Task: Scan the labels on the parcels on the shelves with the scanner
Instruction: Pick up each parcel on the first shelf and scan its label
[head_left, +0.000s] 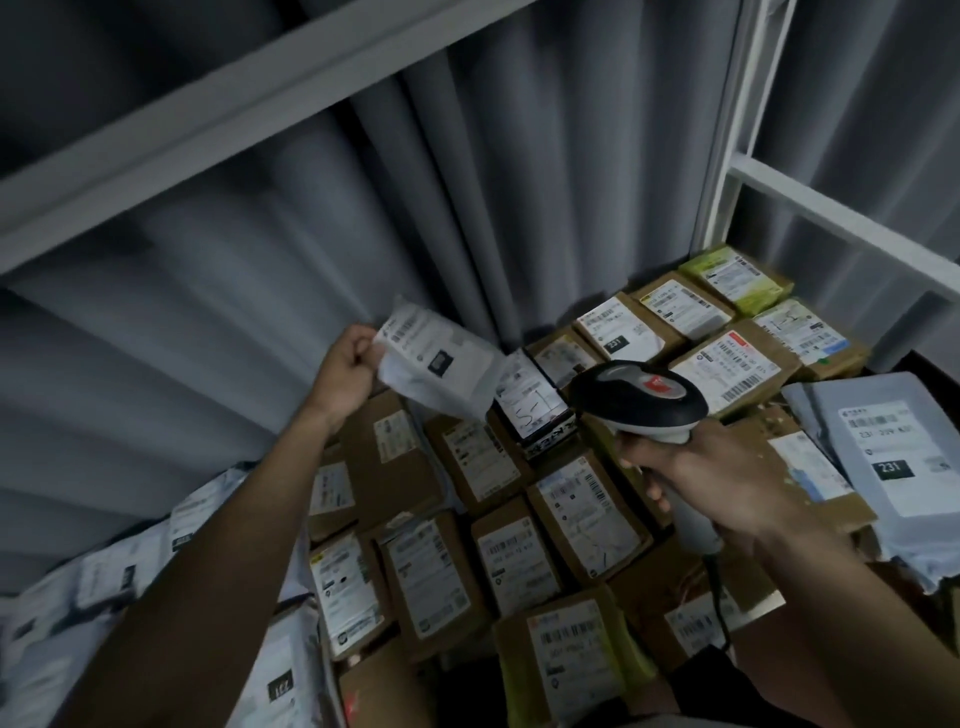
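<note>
Both bare forearms reach over packed cardboard parcels (511, 551) on the shelf. Right hand (727, 483) has its fingers curled around the handle of the barcode scanner (641, 397). Left hand (345, 364) pinches a white poly-bag parcel (439, 364) by its corner, label up, lifted just left of the scanner head.

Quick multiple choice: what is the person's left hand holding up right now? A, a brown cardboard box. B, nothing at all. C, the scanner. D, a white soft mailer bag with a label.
D: the left hand pinches the corner of a white mailer bag, lifted above the boxes with its label facing up, while the right hand grips the scanner.
</note>
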